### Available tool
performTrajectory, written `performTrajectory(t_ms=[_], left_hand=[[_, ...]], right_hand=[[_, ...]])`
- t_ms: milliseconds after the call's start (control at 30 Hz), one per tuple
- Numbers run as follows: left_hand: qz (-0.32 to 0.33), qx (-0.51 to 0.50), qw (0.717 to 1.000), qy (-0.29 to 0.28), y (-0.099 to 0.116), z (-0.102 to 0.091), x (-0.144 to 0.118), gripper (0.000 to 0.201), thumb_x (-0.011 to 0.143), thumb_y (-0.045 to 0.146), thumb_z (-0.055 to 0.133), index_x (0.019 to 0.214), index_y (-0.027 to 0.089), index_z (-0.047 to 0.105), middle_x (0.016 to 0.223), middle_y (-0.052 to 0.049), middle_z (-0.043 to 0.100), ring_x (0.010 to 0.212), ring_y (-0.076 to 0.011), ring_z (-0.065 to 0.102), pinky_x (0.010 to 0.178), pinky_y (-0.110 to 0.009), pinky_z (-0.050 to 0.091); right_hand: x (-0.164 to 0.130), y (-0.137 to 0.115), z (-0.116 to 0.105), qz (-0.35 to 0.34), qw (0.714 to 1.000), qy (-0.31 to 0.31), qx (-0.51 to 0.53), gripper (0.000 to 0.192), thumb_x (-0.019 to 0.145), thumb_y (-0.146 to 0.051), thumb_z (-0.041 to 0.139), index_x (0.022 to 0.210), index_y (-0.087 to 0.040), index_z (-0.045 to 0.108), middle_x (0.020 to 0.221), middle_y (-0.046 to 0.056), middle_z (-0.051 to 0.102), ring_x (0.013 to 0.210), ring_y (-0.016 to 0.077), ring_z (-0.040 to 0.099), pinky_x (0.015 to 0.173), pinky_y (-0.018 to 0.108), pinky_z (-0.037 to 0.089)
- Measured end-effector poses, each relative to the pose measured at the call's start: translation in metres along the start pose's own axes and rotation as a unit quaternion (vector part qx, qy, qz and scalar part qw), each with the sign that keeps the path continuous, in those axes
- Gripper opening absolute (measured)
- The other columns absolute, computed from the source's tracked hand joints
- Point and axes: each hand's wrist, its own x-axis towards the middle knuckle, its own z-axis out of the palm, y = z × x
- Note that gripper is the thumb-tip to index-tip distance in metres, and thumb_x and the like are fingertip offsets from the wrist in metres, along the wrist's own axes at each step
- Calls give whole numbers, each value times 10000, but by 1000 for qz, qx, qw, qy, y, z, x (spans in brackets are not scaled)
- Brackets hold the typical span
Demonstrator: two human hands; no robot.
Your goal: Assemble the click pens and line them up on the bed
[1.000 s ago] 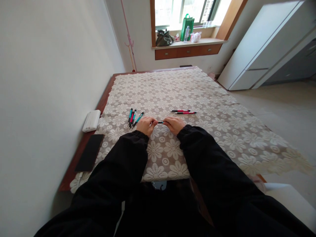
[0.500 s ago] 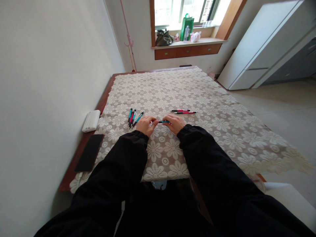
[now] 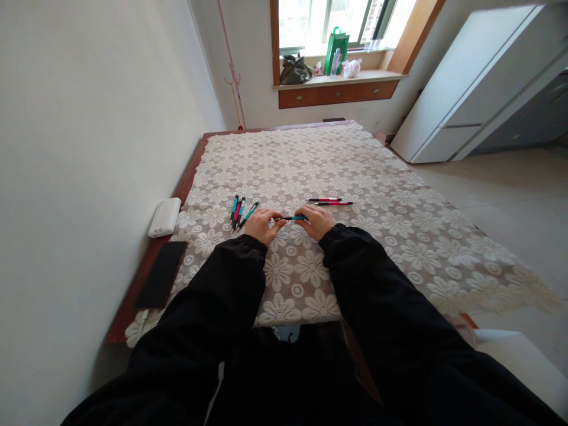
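My left hand [image 3: 262,226] pinches a slim pen [image 3: 291,218] by its black part, my right hand [image 3: 317,222] by its teal part; it spans crosswise between them, over the near counter [image 3: 189,178].

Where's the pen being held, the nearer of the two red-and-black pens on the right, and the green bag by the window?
Teal-and-black pen [image 3: 293,218], head view: barrel.
Nearer red-and-black pen [image 3: 336,203], head view: red barrel.
Green tote bag [image 3: 339,45], head view: front side.
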Motion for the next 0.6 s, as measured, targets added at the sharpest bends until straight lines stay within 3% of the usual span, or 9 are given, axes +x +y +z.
performTrajectory(t_ms=[233, 433, 600], left_hand=[[-6, 17, 1000, -24, 2, -1, 1, 292, 976, 411, 519, 896, 216, 722, 911, -48, 735, 851, -204, 624, 826, -349, 470], [-8, 30, 999, -33, 0, -2, 2, 298, 979, 418, 514, 916, 208, 716, 929, -47, 738, 869, -203, 618, 842, -343, 471], [27, 42, 998, -38, -2, -2, 2, 259, 971, 383, 537, 920, 209, 721, 931, -53, 737, 937, -226, 601, 877, -358, 468]], right_hand=[[-1, -2, 0, 8, 1000, 14, 6, 128, 912, -272, 638, 1018, -204, 657, 947, 67, 701, 900, 214, 611, 819, 310, 424], [-1, 2, 2, -4, 1000, 20, -5, 158, 927, -346, 635, 967, -204, 693, 926, 67, 714, 854, 202, 617, 769, 293, 410], [-2, 0, -1, 22, 997, -43, -52, 275, 970, -420, 548, 949, -232, 749, 814, 50, 719, 756, 195, 614, 664, 298, 349]])
